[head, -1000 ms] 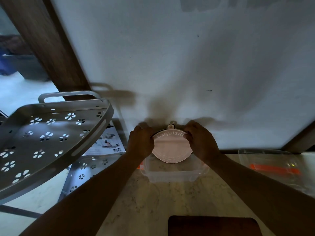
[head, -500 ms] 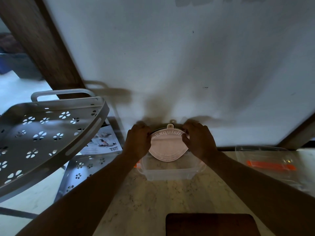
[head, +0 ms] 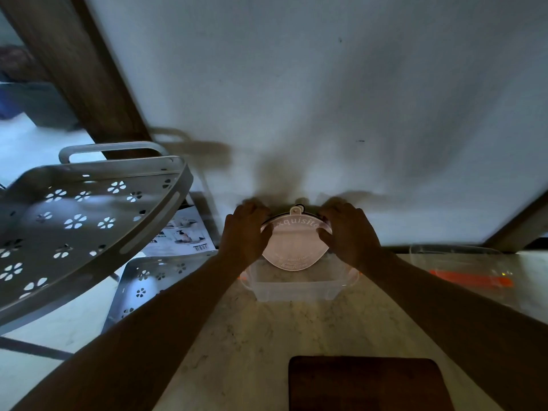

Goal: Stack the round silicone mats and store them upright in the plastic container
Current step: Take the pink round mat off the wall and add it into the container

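insertion step: left hand (head: 243,232) and right hand (head: 350,229) clamped on opposite edges of the stacked round silicone mats (head: 295,244), held upright, lower edge inside the plastic container (head: 296,287) at the bench's far edge. next, probably lower and release.
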The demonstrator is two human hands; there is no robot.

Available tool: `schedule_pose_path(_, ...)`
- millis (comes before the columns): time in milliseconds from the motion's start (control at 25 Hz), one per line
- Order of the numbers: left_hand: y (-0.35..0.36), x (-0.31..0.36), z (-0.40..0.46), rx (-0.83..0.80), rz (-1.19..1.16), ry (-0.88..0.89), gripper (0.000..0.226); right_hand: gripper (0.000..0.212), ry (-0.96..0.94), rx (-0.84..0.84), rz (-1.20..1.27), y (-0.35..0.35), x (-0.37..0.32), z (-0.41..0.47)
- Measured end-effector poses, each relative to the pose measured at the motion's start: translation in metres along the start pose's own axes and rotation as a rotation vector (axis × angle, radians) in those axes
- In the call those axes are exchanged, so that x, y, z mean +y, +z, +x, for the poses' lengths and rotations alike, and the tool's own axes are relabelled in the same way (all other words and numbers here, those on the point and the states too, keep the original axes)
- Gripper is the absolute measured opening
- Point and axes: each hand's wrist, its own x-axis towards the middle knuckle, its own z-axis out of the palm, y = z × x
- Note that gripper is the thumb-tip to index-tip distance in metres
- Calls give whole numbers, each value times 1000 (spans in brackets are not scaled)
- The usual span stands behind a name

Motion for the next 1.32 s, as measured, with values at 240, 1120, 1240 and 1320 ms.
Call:
schedule_pose_path(240, 2, 2, 3, -101, 49, -22, 42, 37, 42, -23, 16, -2, -2, 3)
schedule_pose_path(1120, -14, -5, -8, -56, -123, 105, 18, 16, -80, -27, 239, -13, 1, -7)
schedule_pose_path(1240, -12, -6, -11, -60, -116, 99, 23, 18, -107, -2, 253, -12, 3, -8)
schedule_pose_path(1320, -8, -7, -12, -82, -78, 114, 27, 20, -102, -14, 233, -4, 4, -12)
